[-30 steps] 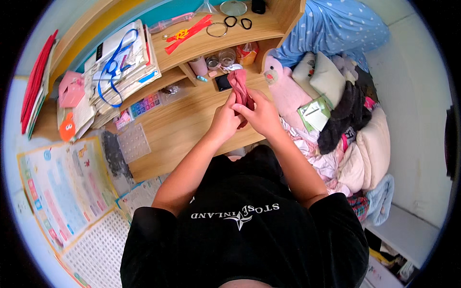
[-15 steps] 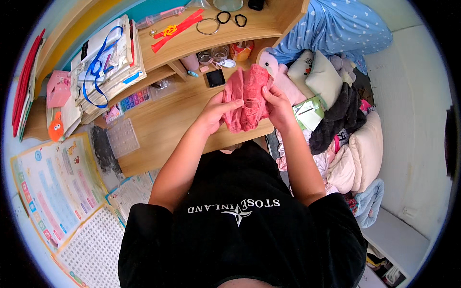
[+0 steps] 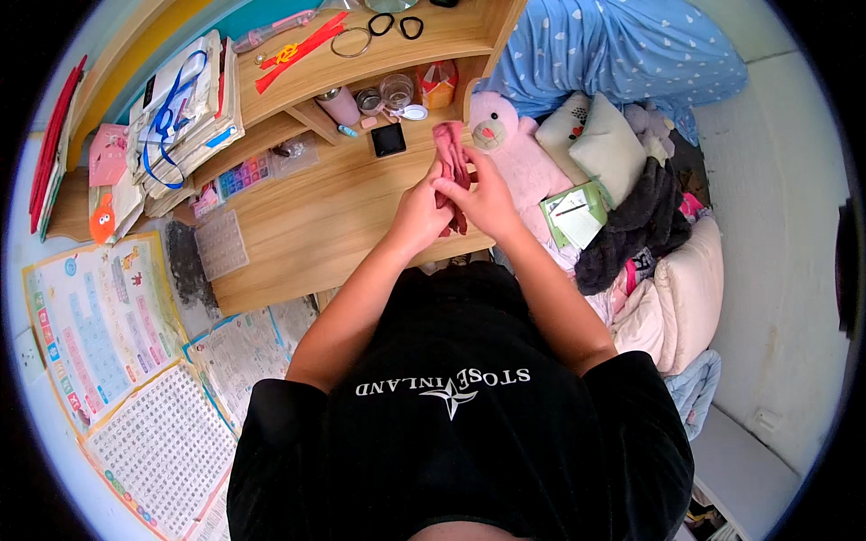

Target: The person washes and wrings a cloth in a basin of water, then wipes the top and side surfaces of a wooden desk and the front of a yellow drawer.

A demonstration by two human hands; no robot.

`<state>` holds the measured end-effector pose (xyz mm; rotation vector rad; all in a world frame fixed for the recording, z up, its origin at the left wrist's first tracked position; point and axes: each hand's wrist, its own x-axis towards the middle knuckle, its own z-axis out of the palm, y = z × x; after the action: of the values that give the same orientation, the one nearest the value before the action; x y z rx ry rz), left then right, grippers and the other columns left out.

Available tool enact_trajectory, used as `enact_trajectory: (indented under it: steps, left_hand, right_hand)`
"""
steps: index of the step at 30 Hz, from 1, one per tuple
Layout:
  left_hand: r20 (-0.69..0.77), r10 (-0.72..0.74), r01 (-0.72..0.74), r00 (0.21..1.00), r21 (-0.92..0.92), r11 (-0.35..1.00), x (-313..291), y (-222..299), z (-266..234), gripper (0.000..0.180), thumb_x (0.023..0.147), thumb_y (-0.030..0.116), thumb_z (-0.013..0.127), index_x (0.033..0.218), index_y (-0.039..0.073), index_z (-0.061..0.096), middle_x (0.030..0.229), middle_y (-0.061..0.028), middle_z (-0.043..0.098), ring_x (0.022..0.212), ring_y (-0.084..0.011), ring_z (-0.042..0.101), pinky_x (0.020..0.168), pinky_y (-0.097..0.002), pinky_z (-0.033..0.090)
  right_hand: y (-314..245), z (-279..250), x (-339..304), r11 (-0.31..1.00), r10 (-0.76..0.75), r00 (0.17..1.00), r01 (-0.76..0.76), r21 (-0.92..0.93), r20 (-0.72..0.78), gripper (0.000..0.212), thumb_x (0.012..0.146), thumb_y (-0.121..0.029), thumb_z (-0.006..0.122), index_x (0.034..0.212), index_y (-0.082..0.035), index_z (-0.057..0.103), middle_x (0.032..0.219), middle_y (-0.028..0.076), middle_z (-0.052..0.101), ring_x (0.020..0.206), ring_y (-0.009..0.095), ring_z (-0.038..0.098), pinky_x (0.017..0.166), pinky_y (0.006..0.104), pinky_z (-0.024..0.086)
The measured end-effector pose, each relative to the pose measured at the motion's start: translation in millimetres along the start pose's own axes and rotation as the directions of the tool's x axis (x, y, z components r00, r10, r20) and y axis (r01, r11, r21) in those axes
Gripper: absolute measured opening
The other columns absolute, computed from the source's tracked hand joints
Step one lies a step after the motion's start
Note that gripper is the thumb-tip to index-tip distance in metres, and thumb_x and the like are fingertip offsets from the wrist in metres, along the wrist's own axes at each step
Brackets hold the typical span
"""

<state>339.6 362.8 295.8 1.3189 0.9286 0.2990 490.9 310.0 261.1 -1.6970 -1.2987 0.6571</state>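
A dusky pink-red cloth (image 3: 447, 142) is bunched into a narrow upright bundle between my two hands, above the front edge of the wooden desk (image 3: 334, 230). Its top sticks up past my fingers and a darker fold hangs out below them. My left hand (image 3: 420, 215) is closed on the bundle from the left. From the right, my right hand (image 3: 485, 200) grips it too, its thumb laid across toward the left hand. Most fingertips are hidden behind the cloth and the hands.
A black square object (image 3: 388, 140) and small jars (image 3: 397, 90) sit at the desk's back. Stacked books (image 3: 185, 117) stand left. Right of the desk lie a pink plush toy (image 3: 519, 162), cushions (image 3: 606, 149) and heaped clothes (image 3: 636, 225). Posters (image 3: 113, 316) cover the left wall.
The cloth was spread wide between my hands; now it is squeezed into a narrow bundle, with the hands brought together. The view has shifted slightly.
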Motion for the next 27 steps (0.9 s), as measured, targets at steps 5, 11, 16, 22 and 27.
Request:
enact_trajectory:
  steps: [5,11,16,22,27]
  left_hand:
    - [0.192,0.19,-0.137,0.963,-0.26,0.956,6,-61,-13,0.104,0.1,0.002,0.069,0.178,0.022,0.004,0.167,-0.0166,0.044,0.146,-0.0247,0.051,0.111,-0.041,0.049]
    - [0.166,-0.115,0.146,0.979,-0.186,0.972,0,-106,-59,0.076,0.104,0.033,0.069,0.171,0.013,0.038,0.177,-0.0168,0.032,0.166,-0.0315,0.025,0.132,-0.0452,0.025]
    - [0.15,-0.34,0.361,0.928,-0.143,0.922,-8,-156,-97,0.066,0.104,0.029,0.067,0.165,0.012,0.048,0.171,-0.016,0.042,0.16,-0.0288,0.037,0.127,-0.0434,0.033]
    - [0.104,-0.372,0.377,0.922,-0.033,0.926,-27,-170,-116,0.06,0.103,0.027,0.067,0.159,0.008,0.055,0.162,-0.0192,0.053,0.154,-0.0294,0.046,0.123,-0.0402,0.038]
    - [0.094,-0.396,0.401,0.914,-0.044,0.915,-32,-192,-135,0.054,0.103,0.026,0.067,0.153,0.005,0.06,0.151,-0.0157,0.062,0.142,-0.0258,0.056,0.117,-0.038,0.043]
  right_hand:
    - [31,-3,1,0.675,0.331,0.906,-0.424,0.604,0.265,0.053,0.099,-0.022,0.081,0.144,-0.002,0.062,0.122,0.008,0.072,0.107,0.015,0.071,0.087,0.0316,0.061]
    - [89,-5,4,0.974,0.002,0.994,-0.028,-0.227,-0.112,0.049,0.093,-0.016,0.078,0.14,-0.007,0.066,0.117,0.019,0.07,0.1,0.038,0.071,0.087,0.0439,0.059]
    - [134,49,4,0.805,0.045,0.96,0.128,-0.579,0.275,0.051,0.096,-0.028,0.069,0.144,-0.012,0.062,0.126,0.014,0.066,0.113,0.038,0.067,0.096,0.0525,0.054]
    - [157,75,9,0.76,-0.233,0.912,0.388,-0.521,0.338,0.067,0.094,-0.026,0.068,0.157,-0.011,0.053,0.158,0.015,0.053,0.148,0.04,0.047,0.123,0.0551,0.038]
    - [143,111,-67,0.833,-0.338,0.81,0.494,-0.247,0.479,0.074,0.091,-0.013,0.069,0.161,-0.004,0.047,0.168,0.017,0.046,0.157,0.039,0.04,0.131,0.0506,0.032]
